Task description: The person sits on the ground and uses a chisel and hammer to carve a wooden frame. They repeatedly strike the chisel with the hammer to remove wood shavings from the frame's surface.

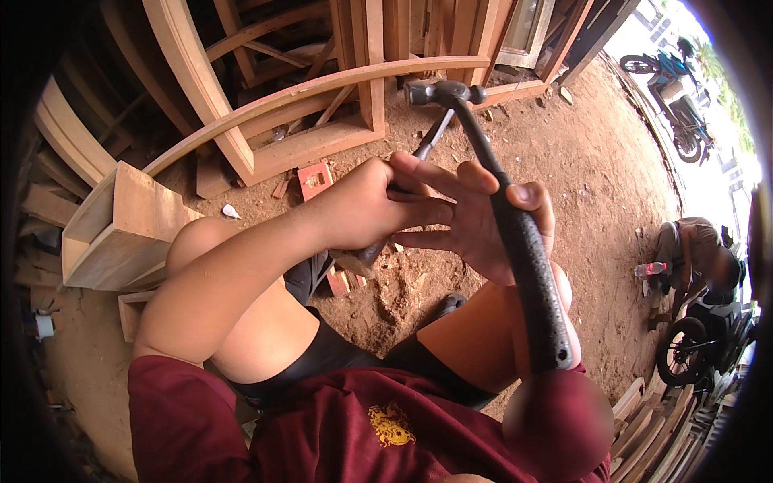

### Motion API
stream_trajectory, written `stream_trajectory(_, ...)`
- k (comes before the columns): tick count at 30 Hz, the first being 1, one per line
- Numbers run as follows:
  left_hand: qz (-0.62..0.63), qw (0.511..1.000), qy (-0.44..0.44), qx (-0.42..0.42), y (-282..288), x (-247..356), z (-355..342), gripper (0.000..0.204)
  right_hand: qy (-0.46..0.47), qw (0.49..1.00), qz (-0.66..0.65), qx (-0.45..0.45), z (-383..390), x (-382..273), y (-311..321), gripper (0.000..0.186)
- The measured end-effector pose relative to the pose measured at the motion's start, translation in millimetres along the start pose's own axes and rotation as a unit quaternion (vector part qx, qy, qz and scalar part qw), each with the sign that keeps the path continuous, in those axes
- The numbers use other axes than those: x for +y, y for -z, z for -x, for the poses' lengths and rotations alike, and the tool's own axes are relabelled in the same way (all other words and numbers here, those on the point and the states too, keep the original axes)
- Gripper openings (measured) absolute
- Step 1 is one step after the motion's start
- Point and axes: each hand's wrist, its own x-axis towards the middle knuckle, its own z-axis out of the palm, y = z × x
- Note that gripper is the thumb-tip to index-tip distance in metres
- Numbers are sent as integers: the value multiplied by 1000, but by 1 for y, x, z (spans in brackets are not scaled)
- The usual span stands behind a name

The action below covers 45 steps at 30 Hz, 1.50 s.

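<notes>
My left hand (374, 201) is closed round a slim steel tool (436, 134) that looks like a chisel; its shaft points up and away, its grip mostly hidden. In my right hand (483, 221), a ball-peen hammer (515, 237) with a black, worn handle is pinched between thumb and finger. Its head is at the far end, just beyond the steel shaft, and its butt comes back toward my shirt. Other fingers of my right hand are stretched out and touch the left hand. Below the hands, a reddish wooden block (316, 179) with a cut recess lies on the ground between my legs.
Wooden frames (314, 145) and a curved wooden strip (322, 84) stand ahead and left, beside a wooden box-like piece (121, 229). Wood chips litter the dirt floor (596, 185). Rightward, a person (700, 249) crouches by a motorcycle (700, 342); another motorcycle (668, 97) stands farther off.
</notes>
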Motion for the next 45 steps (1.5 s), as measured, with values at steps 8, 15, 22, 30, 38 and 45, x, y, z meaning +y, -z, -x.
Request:
stream_trajectory(8,38,999,-24,-15,14,1,7,21,46,998,-36,22,2,-4,-9,23)
stream_trajectory(15,32,999,-27,-3,9,-6,-1,21,17,999,-35,21,-3,3,-6,23)
stream_trajectory(22,64,993,-76,69,14,-17,-2,30,21,998,-55,-14,-4,-1,7,27)
stream_trajectory(30,117,979,99,135,99,4,-7,48,24,987,16,156,4,-19,17,29)
stream_trajectory(38,-34,956,258,-133,197,-76,-38,35,1,946,-131,297,-10,-12,61,17)
stream_trajectory(45,171,960,158,-154,247,-184,-59,55,-6,850,-316,422,-33,9,105,14)
